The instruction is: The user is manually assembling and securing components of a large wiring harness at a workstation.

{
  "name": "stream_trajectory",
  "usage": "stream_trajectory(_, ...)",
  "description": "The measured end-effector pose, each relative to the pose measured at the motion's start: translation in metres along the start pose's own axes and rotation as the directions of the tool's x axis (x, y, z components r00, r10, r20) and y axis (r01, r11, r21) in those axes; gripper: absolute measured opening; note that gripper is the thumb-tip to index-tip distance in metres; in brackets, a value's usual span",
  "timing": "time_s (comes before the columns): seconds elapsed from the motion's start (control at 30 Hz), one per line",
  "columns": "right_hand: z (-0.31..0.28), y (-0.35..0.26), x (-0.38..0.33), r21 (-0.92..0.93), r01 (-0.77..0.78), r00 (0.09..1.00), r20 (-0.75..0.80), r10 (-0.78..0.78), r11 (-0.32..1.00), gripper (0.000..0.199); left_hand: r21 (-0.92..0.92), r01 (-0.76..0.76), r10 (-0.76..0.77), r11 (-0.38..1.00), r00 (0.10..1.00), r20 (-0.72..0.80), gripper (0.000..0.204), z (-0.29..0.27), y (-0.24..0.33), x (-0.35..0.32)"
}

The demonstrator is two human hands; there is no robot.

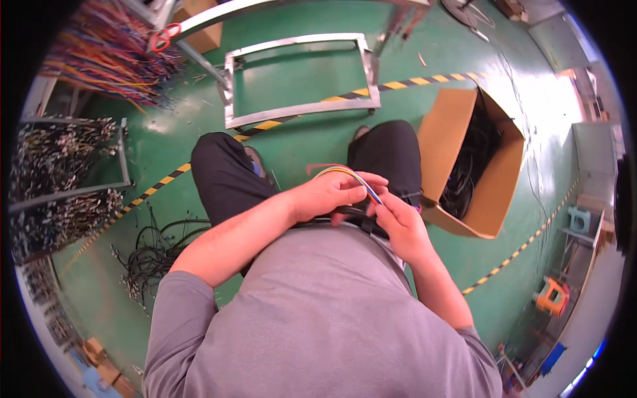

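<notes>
A small bunch of thin coloured wires [344,170], with red, yellow, white and blue strands, arches over my lap. My left hand [324,198] is closed round the bunch, with the thumb on top and the fingers reaching to the right. Close beside it, my right hand [403,227] pinches the blue and white part of the wires between thumb and fingers. Below both hands a black cable [355,215] lies across my lap, partly hidden by the fingers. The tips of the wires in my right hand are mostly covered.
An open cardboard box [446,142] holding black cables stands to my right. Loose black cables [156,257] lie on the floor at left. Ahead is a metal frame [302,111]. Racks of cable ends [66,152] and hanging coloured wires [113,60] fill the left side.
</notes>
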State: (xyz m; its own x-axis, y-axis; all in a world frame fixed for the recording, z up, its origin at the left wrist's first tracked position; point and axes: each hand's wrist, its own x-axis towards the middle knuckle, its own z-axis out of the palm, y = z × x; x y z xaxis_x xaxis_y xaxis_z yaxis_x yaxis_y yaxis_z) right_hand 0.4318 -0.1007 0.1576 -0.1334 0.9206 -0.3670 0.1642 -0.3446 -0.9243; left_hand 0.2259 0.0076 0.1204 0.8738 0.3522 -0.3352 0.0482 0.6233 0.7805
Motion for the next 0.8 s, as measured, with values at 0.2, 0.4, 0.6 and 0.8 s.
stream_trajectory(0.2, -0.027, -0.002, -0.012, -0.084, -0.154, 0.975, 0.149, 0.165, 0.984, 0.017, -0.295, -0.151, 0.145, 0.943, 0.988, -0.045, 0.039, -0.012, -0.019, -0.005)
stream_trajectory(0.4, -0.055, 0.011, -0.033, -0.06, -0.354, 0.88, 0.315, 0.354, 0.933, 0.019, -0.324, -0.179, 0.19, 0.929, 0.982, 0.003, 0.024, -0.014, -0.02, -0.006)
stream_trajectory(0.6, -0.075, 0.028, -0.036, -0.304, -0.296, 0.834, 0.38, 0.4, 0.906, 0.022, -0.386, -0.232, 0.237, 0.893, 0.971, -0.036, 0.025, -0.01, -0.02, -0.001)
stream_trajectory(0.8, -0.057, 0.013, -0.034, -0.529, -0.027, 0.971, 0.186, 0.147, 0.848, 0.016, -0.284, -0.277, 0.263, 0.918, 0.961, -0.087, 0.027, -0.002, -0.023, 0.001)
